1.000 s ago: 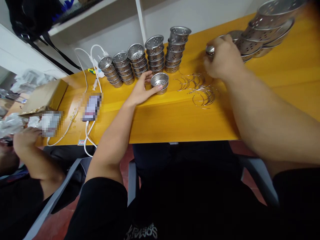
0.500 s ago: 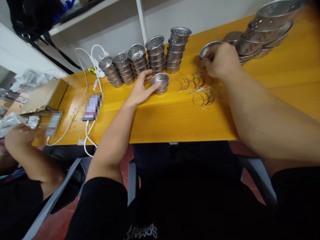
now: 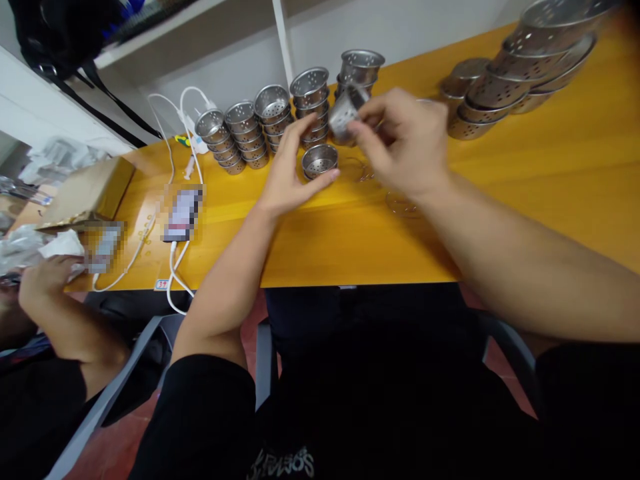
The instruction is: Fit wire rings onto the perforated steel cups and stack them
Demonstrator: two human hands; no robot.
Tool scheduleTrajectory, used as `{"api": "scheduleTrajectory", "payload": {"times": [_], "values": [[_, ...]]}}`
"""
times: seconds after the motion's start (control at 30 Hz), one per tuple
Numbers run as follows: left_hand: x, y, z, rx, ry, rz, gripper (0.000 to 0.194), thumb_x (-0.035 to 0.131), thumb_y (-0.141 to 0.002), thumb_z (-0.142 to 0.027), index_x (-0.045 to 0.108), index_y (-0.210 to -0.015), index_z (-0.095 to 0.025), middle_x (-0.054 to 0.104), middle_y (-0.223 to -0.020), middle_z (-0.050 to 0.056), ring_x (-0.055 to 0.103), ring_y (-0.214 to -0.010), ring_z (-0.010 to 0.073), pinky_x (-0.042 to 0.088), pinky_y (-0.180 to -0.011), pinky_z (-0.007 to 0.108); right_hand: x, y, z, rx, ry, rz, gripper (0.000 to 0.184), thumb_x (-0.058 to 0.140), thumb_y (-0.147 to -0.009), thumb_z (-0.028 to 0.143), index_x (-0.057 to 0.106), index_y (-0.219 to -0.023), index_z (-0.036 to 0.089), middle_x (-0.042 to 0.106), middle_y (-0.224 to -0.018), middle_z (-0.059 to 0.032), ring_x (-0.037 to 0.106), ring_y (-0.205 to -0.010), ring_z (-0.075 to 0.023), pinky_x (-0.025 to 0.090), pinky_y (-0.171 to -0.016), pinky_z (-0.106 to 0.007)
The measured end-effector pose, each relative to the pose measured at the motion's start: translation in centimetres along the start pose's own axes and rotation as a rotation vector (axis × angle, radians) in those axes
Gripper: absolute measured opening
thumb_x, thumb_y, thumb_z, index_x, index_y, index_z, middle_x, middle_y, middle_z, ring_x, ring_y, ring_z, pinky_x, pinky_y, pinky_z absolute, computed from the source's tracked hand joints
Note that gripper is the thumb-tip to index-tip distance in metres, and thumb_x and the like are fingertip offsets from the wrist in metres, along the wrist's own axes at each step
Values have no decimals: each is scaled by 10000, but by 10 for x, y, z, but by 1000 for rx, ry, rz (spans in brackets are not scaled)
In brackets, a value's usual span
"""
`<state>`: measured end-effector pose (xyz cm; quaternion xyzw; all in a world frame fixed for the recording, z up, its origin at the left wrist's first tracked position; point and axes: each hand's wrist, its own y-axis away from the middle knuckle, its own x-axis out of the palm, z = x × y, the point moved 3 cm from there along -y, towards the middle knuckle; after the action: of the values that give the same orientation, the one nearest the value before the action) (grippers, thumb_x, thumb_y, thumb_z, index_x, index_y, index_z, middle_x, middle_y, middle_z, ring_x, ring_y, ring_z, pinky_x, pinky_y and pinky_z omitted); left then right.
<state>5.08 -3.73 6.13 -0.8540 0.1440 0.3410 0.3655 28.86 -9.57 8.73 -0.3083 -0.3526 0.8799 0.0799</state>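
Between the thumb and fingers of my right hand (image 3: pixel 407 143) is a small perforated metal cup (image 3: pixel 345 119), tilted and slightly blurred above the table. My left hand (image 3: pixel 295 173) is spread around a low cup (image 3: pixel 320 162) standing upright on the table, its thumb in front of the rim. Wire rings (image 3: pixel 400 203) lie on the wood, partly hidden under my right hand. Behind my hands stand several stacks of the same cups, among them a left stack (image 3: pixel 243 133) and a right stack (image 3: pixel 363 65).
Larger stacked metal cups (image 3: pixel 500 87) lean at the back right. A phone (image 3: pixel 183 215) with white cables lies left of my left arm. Farther left are a cardboard box (image 3: pixel 93 193) and a co-worker's hand (image 3: pixel 47 273) near plastic bags. A shelf (image 3: pixel 165 40) stands behind the table.
My right hand has moved left from the large cups, bringing a small cup with it. My left thumb has come off the low cup's inside, and that hand has opened wider.
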Motion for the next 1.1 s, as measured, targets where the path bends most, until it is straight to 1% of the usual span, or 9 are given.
{"api": "scheduleTrajectory", "payload": {"times": [0.1,0.17,0.27,0.4,0.57,0.7,0.83,0.9,1.1], "values": [[7,0,-7,27,24,6,1077,633,-926,-994,305,-1779,-424,487,-1840,66,499,-1773,391,438,-1475,592,20,11,16,23,-64,182,430,582,-1164,747,761,-1315,386,828,-1175,-79,783,-1070,-369,659,-991,-534],[8,0,-7,27,28,-3,1007,595,-970,-945,315,-1771,-404,497,-1832,77,521,-1758,389,453,-1462,580,25,13,18,0,-70,256,508,600,-1125,805,780,-1336,380,822,-1158,-92,778,-1094,-388,659,-1006,-553],[7,-1,-6,13,-22,0,982,632,-958,-895,347,-1750,-387,510,-1822,87,497,-1771,403,418,-1486,593,26,10,12,-78,-110,313,488,633,-1108,781,827,-1258,360,810,-1157,-102,765,-1086,-383,655,-1015,-561],[2,-3,-8,72,-36,-2,941,671,-953,-834,377,-1728,-388,516,-1811,85,488,-1770,418,363,-1510,623,26,7,5,-119,-155,365,360,671,-1098,648,850,-1242,371,798,-1223,-96,753,-1096,-376,657,-1014,-570],[-7,-1,-11,64,-34,27,917,742,-925,-814,460,-1685,-384,592,-1729,93,578,-1685,427,402,-1481,623,25,8,4,-176,-95,406,280,689,-1067,487,849,-1260,362,712,-1506,-87,735,-1242,-399,624,-1117,-600],[-13,0,-9,20,-30,24,957,798,-870,-838,512,-1658,-376,625,-1683,93,586,-1670,438,419,-1470,628,17,7,8,-165,-59,381,260,717,-1087,506,843,-1283,390,609,-1669,-57,694,-1376,-432,595,-1199,-644],[-15,-1,-5,-18,-42,32,972,874,-816,-807,556,-1629,-379,647,-1648,92,596,-1643,442,425,-1465,631,15,4,4,-132,-65,397,320,766,-1084,616,830,-1364,473,645,-1642,-40,591,-1542,-467,557,-1271,-707],[-13,-1,-3,-24,-38,53,979,901,-800,-796,567,-1624,-386,653,-1635,88,608,-1622,448,425,-1460,649,17,3,-1,-136,-80,398,336,752,-1094,638,831,-1379,479,673,-1617,-47,560,-1582,-473,537,-1290,-733],[-12,-1,-6,-13,-33,79,986,907,-796,-830,574,-1614,-390,660,-1636,88,607,-1612,458,411,-1461,650,19,0,-9,-159,-127,377,233,778,-1081,611,872,-1239,468,728,-1512,-44,578,-1562,-465,535,-1285,-740]]}}
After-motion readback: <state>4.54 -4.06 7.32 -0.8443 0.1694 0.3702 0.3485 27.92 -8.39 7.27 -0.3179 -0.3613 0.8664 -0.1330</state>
